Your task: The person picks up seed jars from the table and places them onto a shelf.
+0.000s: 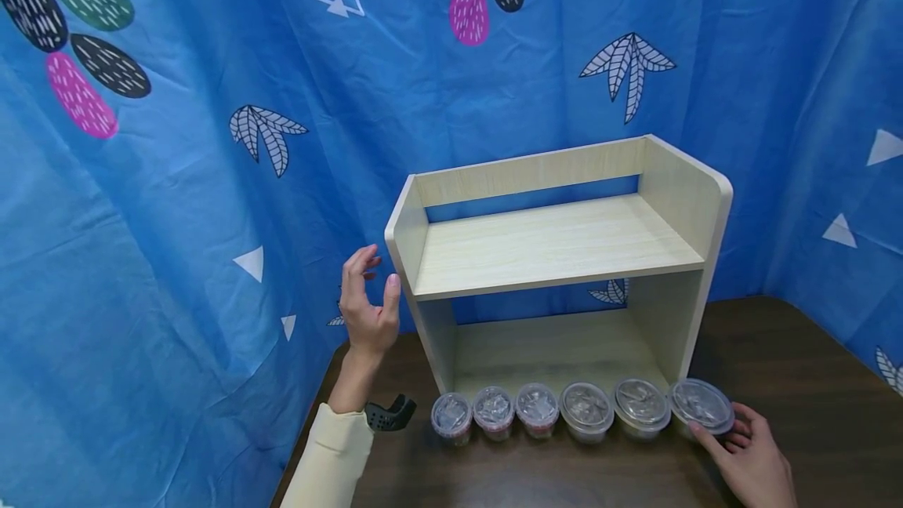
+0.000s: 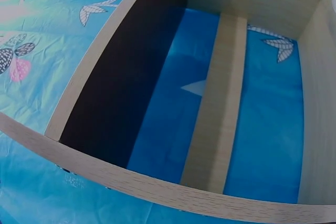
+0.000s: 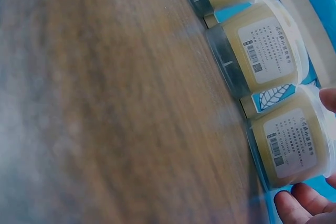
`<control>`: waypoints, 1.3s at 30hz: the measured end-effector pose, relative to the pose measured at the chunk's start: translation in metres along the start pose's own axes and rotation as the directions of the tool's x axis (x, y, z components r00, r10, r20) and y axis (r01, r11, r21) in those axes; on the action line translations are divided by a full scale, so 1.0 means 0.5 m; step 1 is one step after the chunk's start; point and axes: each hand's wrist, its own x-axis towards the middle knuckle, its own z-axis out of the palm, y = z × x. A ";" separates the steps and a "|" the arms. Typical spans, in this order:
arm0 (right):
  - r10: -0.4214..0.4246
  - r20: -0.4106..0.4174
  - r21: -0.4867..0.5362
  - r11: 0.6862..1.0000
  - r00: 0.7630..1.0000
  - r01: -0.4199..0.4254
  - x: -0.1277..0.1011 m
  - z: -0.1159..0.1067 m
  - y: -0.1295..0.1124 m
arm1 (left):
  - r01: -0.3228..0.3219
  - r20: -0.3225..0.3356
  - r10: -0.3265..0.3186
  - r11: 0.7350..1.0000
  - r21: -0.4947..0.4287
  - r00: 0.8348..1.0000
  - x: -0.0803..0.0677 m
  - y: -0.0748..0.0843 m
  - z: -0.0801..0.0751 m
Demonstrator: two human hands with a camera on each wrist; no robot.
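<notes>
Six or so clear lidded plastic cups and tubs stand in a row along the front of a pale wooden shelf unit [image 1: 557,249]. My right hand [image 1: 755,457] grips the rightmost tub [image 1: 701,406], thumb at its front and fingers round its right side. In the right wrist view this tub [image 3: 290,142] shows yellowish contents and a white printed label; fingertips [image 3: 291,206] lie against it. Beside it stands another labelled tub [image 3: 265,48]. My left hand [image 1: 370,316] is raised by the unit's left side, fingers loosely bent, holding nothing.
The shelf unit has an upper shelf [image 1: 557,245] and a lower level [image 1: 543,347]. A black strap piece [image 1: 391,414] sits at the left wrist. The dark wooden table [image 1: 564,477] is bordered by a blue patterned curtain [image 1: 176,257].
</notes>
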 end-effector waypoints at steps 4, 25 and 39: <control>-0.006 0.021 0.012 1.000 1.000 0.005 0.003 0.000 0.001 | 0.000 0.020 0.000 1.000 -0.022 1.000 0.003 0.000 0.006; -0.062 0.077 0.029 0.998 0.995 0.060 0.012 -0.004 0.005 | -0.041 -0.005 0.041 0.999 -0.034 0.999 0.034 0.004 0.044; -0.147 0.064 0.013 0.989 0.987 0.146 0.015 -0.004 0.012 | -0.006 0.010 0.007 0.998 -0.055 1.000 0.050 -0.001 0.055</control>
